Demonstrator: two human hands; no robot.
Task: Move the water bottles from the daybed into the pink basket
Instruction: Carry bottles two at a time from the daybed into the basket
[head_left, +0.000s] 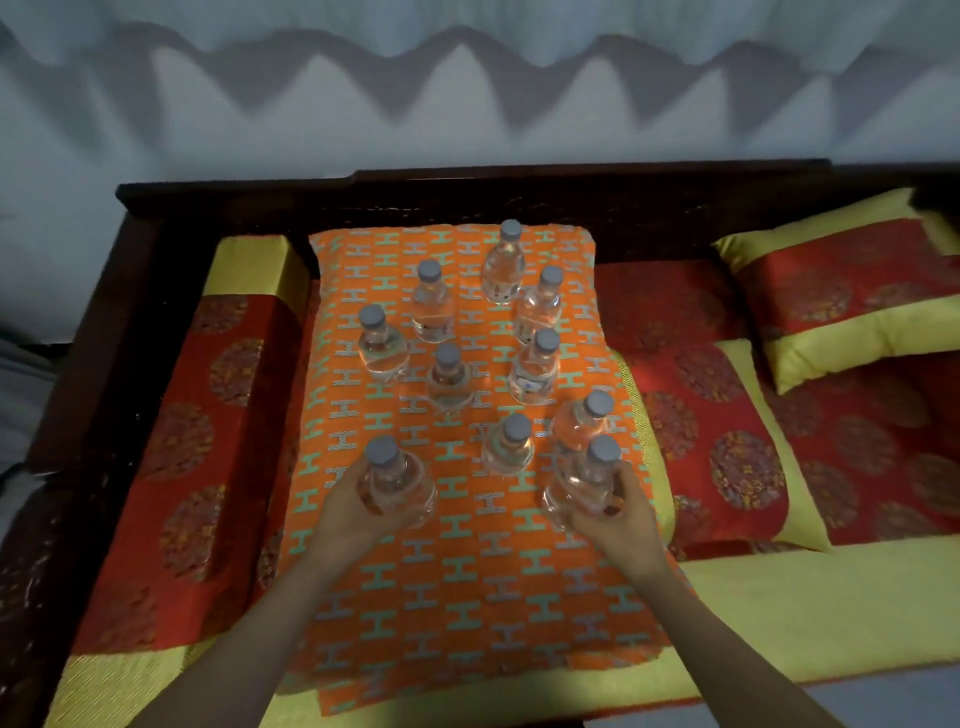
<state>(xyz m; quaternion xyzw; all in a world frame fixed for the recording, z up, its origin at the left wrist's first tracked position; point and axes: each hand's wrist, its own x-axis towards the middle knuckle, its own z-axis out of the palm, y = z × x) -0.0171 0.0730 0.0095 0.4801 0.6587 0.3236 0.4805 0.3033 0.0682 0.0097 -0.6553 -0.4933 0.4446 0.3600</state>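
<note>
- Ten water bottles stood upright on orange cloth, daybed.
- Left hand fingers wrapped near-left bottle; right hand wrapped near-right bottle.
- Pink basket not visible.
- Risk: soft cloth, lifting could topple the close neighbour bottle.

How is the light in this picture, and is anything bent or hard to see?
Head view: dim and uneven, with a zigzag shadow across the wall; the wide lens bows the daybed frame; clear bottles blend into the orange cloth; the left edge is nearly black.
</note>
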